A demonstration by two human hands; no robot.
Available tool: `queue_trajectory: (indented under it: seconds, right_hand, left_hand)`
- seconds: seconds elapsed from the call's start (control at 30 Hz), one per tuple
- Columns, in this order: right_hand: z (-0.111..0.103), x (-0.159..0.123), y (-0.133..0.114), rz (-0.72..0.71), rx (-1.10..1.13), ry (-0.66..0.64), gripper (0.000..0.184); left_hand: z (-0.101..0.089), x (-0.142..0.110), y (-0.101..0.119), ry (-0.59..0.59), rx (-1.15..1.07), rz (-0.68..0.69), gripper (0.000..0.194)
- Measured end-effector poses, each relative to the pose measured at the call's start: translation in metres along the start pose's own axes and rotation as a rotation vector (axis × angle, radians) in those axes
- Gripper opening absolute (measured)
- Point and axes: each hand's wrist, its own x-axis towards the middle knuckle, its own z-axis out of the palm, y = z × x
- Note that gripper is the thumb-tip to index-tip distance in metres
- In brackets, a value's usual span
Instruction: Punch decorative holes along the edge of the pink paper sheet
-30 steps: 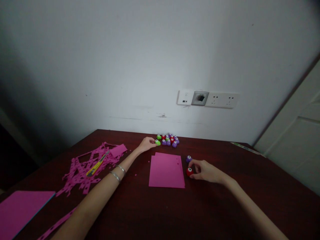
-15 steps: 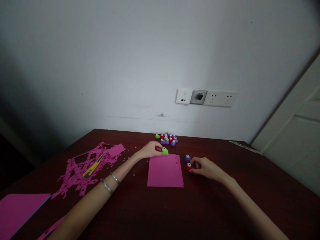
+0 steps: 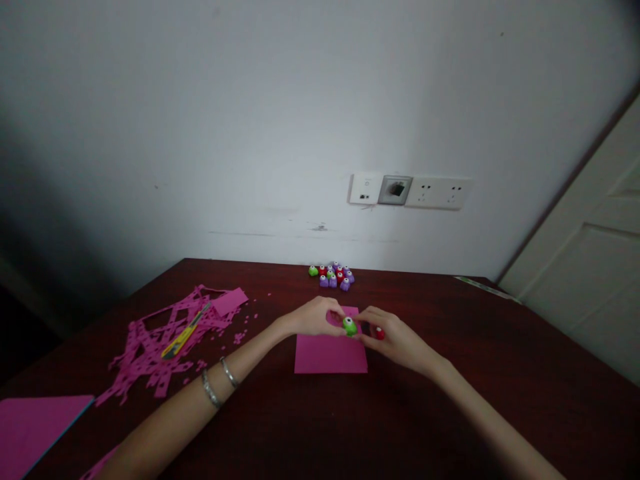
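Dark table (image 3: 480, 313) — pink scraps (image 3: 143, 357) lower left, pink sheet (image 3: 330, 357) lower centre.
Over the sheet, left hand (image 3: 316, 316) pinches a green one-eyed piece (image 3: 349, 327); right hand (image 3: 403, 339) at its edge, grip unclear — partly hiding a red piece (image 3: 380, 333).

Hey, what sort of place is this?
Probably a room at home: a table stands by a wall with sockets, and pink paper scraps lie on the table.

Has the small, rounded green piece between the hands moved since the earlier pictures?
Yes, the small, rounded green piece came rightward and nearer, from beyond the far edge of the square pink paper sheet to over its right part.
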Motion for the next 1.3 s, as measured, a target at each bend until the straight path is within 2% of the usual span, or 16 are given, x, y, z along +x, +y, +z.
queue_trajectory:
  seconds: [0.17, 0.27, 0.37, 0.47, 0.6, 0.73, 0.87, 1.07, 1.2, 1.3]
  right_hand:
    - [0.006, 0.000, 0.003, 0.031, 0.044, -0.052, 0.015]
    - [0.011, 0.001, 0.005, 0.077, 0.081, -0.060, 0.011]
    - [0.016, 0.002, 0.006, 0.148, 0.180, -0.048, 0.016]
    - [0.020, 0.003, 0.006, 0.226, 0.344, -0.051, 0.025]
    - [0.026, 0.004, 0.011, 0.288, 0.462, -0.030, 0.029]
    - [0.028, 0.004, 0.020, 0.316, 0.504, -0.013, 0.032]
    - [0.026, 0.004, 0.027, 0.352, 0.439, 0.009, 0.032]
    - [0.024, 0.004, 0.034, 0.376, 0.374, 0.062, 0.031]
    - [0.023, 0.005, 0.037, 0.410, 0.361, 0.076, 0.030]
    - [0.020, 0.006, 0.036, 0.443, 0.450, 0.030, 0.032]
  left_hand:
    - [0.015, 0.001, -0.001, 0.001, 0.024, -0.024, 0.022]
    - [0.019, 0.002, -0.005, -0.036, 0.020, -0.027, 0.022]
    - [0.012, 0.001, -0.009, -0.094, -0.008, -0.060, 0.031]
    - [-0.006, -0.002, -0.019, -0.112, 0.018, -0.170, 0.040]
    - [-0.024, -0.011, -0.045, -0.094, 0.161, -0.339, 0.036]
    - [-0.024, -0.019, -0.069, -0.127, 0.305, -0.428, 0.041]
    - [-0.017, -0.020, -0.078, -0.130, 0.369, -0.480, 0.048]
    - [-0.014, -0.016, -0.082, -0.062, 0.289, -0.525, 0.044]
    - [-0.014, -0.013, -0.088, -0.051, 0.064, -0.509, 0.018]
    - [-0.015, -0.011, -0.091, -0.048, -0.099, -0.483, 0.010]
